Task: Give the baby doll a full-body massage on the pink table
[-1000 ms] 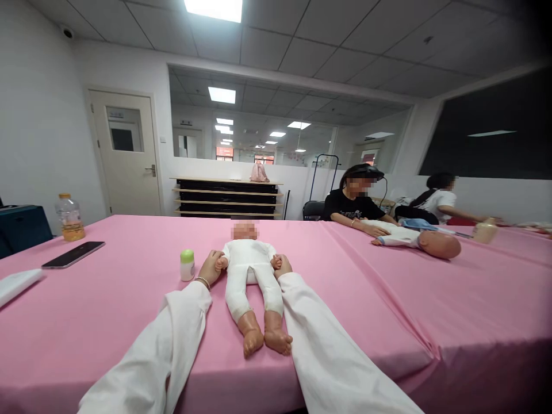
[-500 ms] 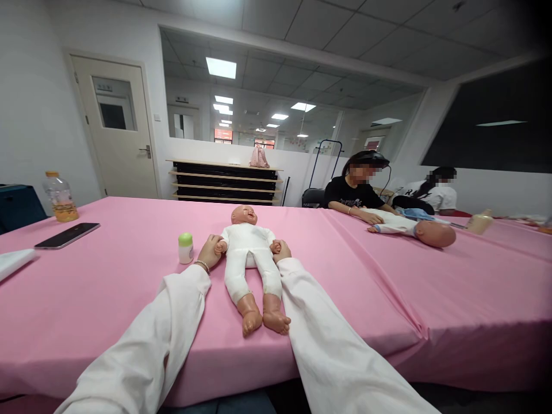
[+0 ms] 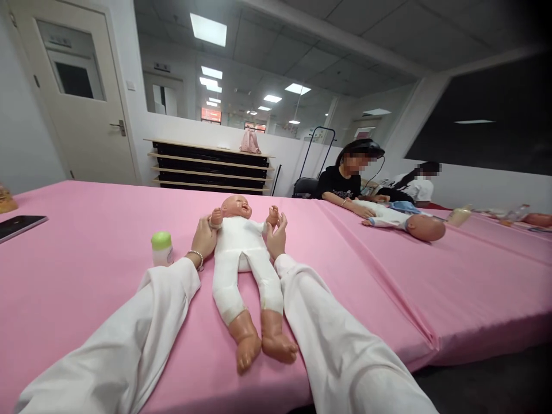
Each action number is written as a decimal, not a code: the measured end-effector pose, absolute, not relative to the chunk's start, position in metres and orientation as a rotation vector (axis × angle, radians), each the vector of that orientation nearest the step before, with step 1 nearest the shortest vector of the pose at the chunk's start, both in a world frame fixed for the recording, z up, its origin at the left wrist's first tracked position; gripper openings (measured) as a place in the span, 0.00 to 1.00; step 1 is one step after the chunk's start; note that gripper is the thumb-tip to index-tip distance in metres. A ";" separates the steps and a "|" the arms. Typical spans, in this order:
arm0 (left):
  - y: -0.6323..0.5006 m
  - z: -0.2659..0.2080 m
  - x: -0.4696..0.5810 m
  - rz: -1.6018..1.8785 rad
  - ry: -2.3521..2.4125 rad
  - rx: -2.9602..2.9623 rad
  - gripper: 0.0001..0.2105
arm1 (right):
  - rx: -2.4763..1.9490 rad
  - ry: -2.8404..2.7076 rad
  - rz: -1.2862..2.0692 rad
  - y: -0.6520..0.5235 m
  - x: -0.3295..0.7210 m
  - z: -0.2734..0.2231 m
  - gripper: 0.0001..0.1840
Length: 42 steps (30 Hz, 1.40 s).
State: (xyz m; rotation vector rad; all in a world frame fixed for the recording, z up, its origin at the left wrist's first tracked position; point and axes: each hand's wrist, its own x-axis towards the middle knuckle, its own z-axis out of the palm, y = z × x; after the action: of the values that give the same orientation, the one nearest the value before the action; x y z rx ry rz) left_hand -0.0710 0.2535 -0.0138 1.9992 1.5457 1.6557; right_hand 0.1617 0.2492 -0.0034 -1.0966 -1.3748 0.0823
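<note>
A baby doll point(image 3: 241, 241) in a white bodysuit lies on its back on the pink-covered table, its head away from me and its bare feet towards me. My left hand point(image 3: 203, 238) is closed round the doll's arm on the left, just below its small raised fist. On the other side, the thumb and fingers of my right hand point(image 3: 276, 237) lie about the doll's other forearm, which points up. Left of my left wrist stands a small white bottle with a green cap point(image 3: 161, 248).
A phone point(image 3: 19, 226) lies at the far left beside a partly visible drink bottle point(image 3: 5, 200). Across the table, a person in black point(image 3: 342, 183) handles a second doll point(image 3: 397, 219). A beige bottle point(image 3: 459, 215) stands beyond it. Another person point(image 3: 416, 187) sits behind.
The doll's hands have come up off the table, with my hands at its arms. My right fingers have loosened and lifted. The view has shifted, bringing the doll closer.
</note>
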 end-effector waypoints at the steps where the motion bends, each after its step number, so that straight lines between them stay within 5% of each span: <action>1: 0.259 -0.013 -0.069 1.646 1.585 1.967 0.19 | -1.099 -1.355 0.047 0.257 0.161 -0.002 0.30; 14: 0.308 -0.012 -0.074 1.085 2.170 2.050 0.17 | -1.262 -1.314 0.116 0.348 0.165 -0.012 0.14; 22: 0.313 -0.013 -0.075 0.966 2.129 1.927 0.21 | -1.455 -1.397 0.502 0.360 0.179 -0.023 0.20; 35: 0.283 -0.013 -0.074 1.451 2.074 1.733 0.25 | -1.173 -1.360 -0.030 0.309 0.167 -0.020 0.30; 42: 0.251 -0.016 -0.081 1.525 1.958 1.854 0.32 | -1.146 -1.413 0.108 0.281 0.177 -0.025 0.41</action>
State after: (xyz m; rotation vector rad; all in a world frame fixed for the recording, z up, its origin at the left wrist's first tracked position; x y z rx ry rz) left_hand -0.0811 0.2512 -0.0162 1.8539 1.9580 1.5245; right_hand 0.1768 0.2808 -0.0252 -1.1456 -1.4133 0.1085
